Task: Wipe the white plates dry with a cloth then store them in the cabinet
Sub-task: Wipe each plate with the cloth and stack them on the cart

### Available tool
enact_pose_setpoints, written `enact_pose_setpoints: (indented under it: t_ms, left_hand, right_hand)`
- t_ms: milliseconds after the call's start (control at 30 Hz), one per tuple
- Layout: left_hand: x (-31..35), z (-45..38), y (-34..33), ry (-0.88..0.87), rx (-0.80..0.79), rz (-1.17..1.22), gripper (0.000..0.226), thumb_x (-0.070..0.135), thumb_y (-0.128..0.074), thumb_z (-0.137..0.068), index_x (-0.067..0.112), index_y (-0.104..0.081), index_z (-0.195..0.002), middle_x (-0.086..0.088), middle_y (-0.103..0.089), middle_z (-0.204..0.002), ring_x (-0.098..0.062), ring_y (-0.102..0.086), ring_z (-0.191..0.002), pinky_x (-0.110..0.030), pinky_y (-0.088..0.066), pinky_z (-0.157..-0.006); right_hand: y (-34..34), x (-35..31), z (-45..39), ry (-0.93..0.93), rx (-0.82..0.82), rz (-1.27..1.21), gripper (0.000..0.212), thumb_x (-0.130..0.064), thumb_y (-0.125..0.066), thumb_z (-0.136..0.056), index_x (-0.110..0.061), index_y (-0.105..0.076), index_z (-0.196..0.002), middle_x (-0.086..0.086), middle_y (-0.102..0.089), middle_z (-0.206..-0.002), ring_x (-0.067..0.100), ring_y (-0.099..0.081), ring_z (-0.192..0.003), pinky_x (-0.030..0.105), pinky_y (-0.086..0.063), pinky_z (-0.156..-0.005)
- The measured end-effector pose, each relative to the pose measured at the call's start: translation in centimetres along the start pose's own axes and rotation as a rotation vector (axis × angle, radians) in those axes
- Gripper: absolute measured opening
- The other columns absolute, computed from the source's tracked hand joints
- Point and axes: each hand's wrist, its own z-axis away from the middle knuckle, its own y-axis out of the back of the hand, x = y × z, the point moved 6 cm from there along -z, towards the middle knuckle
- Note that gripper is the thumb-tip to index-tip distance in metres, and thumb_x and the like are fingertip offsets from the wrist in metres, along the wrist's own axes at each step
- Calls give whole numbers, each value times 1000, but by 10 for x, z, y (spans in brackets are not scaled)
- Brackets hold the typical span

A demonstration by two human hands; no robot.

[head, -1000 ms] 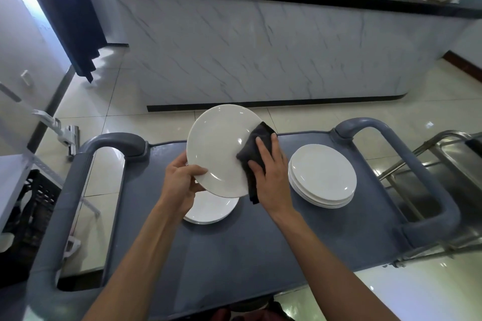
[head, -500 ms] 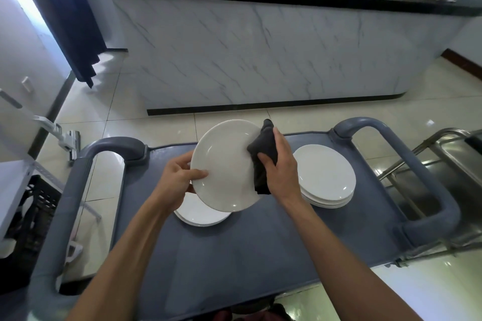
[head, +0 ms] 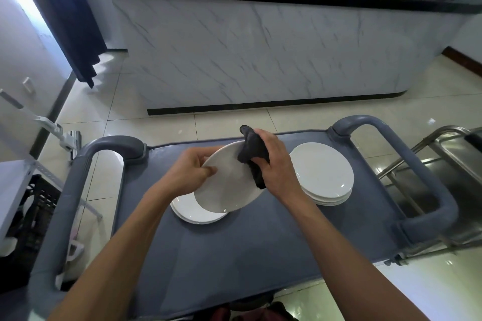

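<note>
Both hands busy: left hand [head: 191, 173] pinches the plate [head: 229, 180] rim, right hand [head: 273, 164] is clenched on the dark cloth [head: 251, 154]. Since a second ago I've tipped the plate flatter and slid the cloth up to the far rim, so this one's almost dry.

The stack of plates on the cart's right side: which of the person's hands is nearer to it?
Right. The right hand, holding the dark cloth, is just beside the right stack; the left hand grips the lifted plate's far edge.
</note>
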Motion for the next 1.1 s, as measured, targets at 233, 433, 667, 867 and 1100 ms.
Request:
enact_pose_setpoints:
  t_ms: [233,433,667,867,1100]
  left_hand:
    - [11,-9,-16,-40,3,-327,68,-1,-56,-92,63,-65,-113,14,-73,-104,-16,-66,-103,-45,-58,-88]
    - [20,-13,-35,-62,87,-412,61,3,-53,-87,58,-67,-111,12,-74,-96,-21,-66,-92,-42,-58,-80]
    - [18,-16,-59,-91,239,-269,36,7,-60,-89,38,-78,-95,16,-73,-80,-9,-67,-78,-27,-52,-67]
    - [10,1,-70,-28,465,-105,19,22,-63,-96,31,-78,-103,21,-75,-98,0,-67,-98,-26,-53,-88]
    - [-18,23,-100,553,553,537,50,56,-57,-96,9,-72,-101,-12,-78,-98,-33,-76,-78,-48,-63,-72]
  right_hand:
    - [4,-6,11,131,12,112,51,-12,-65,-85,-20,-53,-134,-3,-56,-128,24,-52,-112,47,-45,-94]
    - [16,9,19,89,89,184,54,-1,-71,-76,-19,-57,-125,1,-59,-115,27,-54,-99,48,-47,-83]
    - [37,21,27,112,166,248,56,7,-71,-72,-18,-60,-120,1,-59,-109,25,-52,-93,42,-45,-79]
    - [61,38,28,140,226,226,51,8,-69,-75,-14,-63,-121,3,-60,-109,26,-52,-93,44,-44,-79]
    - [81,56,25,217,262,225,55,8,-70,-76,-16,-59,-124,6,-61,-113,28,-54,-98,46,-45,-83]
